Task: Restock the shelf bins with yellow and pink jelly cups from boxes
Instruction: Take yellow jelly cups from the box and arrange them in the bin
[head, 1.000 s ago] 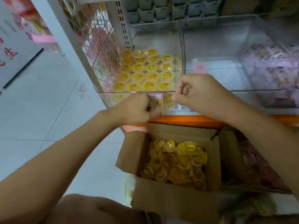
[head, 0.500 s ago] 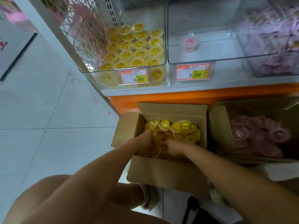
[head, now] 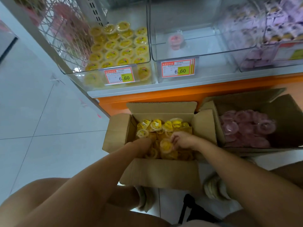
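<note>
An open cardboard box (head: 118,133) on the floor holds many yellow jelly cups (head: 165,125). Both my hands are down inside it. My right hand (head: 183,140) has its fingers closed around one yellow jelly cup (head: 166,145). My left hand (head: 142,143) is buried among the cups, its fingers hidden. To the right, a second box (head: 285,112) holds pink jelly cups (head: 246,126). On the shelf above, the left clear bin (head: 147,51) is filled with yellow cups (head: 119,46). The middle bin (head: 205,54) holds a single pink cup (head: 176,40).
A right-hand bin (head: 262,51) holds purple packets. Price tags (head: 120,77) reading 6.60 hang on the bin fronts. An orange shelf base (head: 180,94) runs behind the boxes. A wire rack (head: 62,30) stands at the left. Grey floor tiles (head: 41,120) lie to the left, my knees below.
My hands came down from the front of the yellow bin into the yellow box. The right hand has now closed on a yellow cup.
</note>
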`<state>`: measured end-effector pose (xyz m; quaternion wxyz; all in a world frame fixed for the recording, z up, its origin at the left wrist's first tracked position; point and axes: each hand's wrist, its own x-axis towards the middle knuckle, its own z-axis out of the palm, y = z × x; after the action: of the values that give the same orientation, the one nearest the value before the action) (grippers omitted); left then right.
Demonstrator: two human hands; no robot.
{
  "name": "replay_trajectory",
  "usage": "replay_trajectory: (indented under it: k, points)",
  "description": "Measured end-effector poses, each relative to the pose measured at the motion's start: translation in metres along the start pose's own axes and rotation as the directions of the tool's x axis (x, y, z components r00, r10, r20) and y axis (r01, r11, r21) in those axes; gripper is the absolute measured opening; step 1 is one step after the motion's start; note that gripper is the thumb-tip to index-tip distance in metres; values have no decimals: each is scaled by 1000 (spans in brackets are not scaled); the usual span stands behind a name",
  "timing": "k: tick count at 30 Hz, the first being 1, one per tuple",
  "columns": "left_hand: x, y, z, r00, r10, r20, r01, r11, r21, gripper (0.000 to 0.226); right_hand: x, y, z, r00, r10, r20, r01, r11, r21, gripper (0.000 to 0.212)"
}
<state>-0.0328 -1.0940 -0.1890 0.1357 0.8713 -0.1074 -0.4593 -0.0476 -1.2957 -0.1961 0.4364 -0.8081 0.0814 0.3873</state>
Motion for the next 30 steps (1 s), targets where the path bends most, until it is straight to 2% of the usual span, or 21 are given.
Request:
replay_trajectory:
  k: [2,4,6,8,11,13,16,19,23,25,28,30]
  points:
    - [0,1,2,1000,6,-12,-5,995,96,8,-4,5,-1,999,-33,-22,34,998,51,39]
    - [-3,5,-4,999,-41,-25,43,997,62,14,-7,4,1,997,-60,-46,61,998,18,41]
    - [-9,9,-20,998,-35,-60,41,994,102,23,-10,2,3,995,-74,-71,76,997,15,34]
    - [-14,8,-34,998,-37,-52,43,991,129,8,-13,0,1,993,-91,-74,91,996,-2,27]
    - [-24,1,-50,997,-72,-25,75,991,113,20,-24,-11,-8,988,-135,-75,136,991,11,29]
    - [-37,0,-66,998,-67,-5,67,996,61,18,-36,-22,-17,989,-131,-72,142,974,176,28]
    - [-68,10,-105,1000,-18,25,21,994,-109,22,-61,-45,-35,979,-167,-116,200,889,412,21]
    - [-110,29,-141,996,43,-81,-68,939,-337,18,-90,-72,-47,956,-247,-160,293,757,584,19]
    - [-171,43,-165,978,33,-206,-158,758,-633,14,-132,-111,-62,890,-330,-314,453,579,678,17]
    - [-196,46,-171,962,40,-270,-243,581,-777,9,-157,-136,-76,840,-372,-394,540,519,663,15]
    - [-218,49,-188,914,27,-406,-395,293,-871,14,-190,-184,-106,745,-477,-467,666,582,467,13]
    - [-222,51,-202,898,10,-441,-439,116,-891,9,-197,-220,-126,700,-555,-450,708,626,328,14]
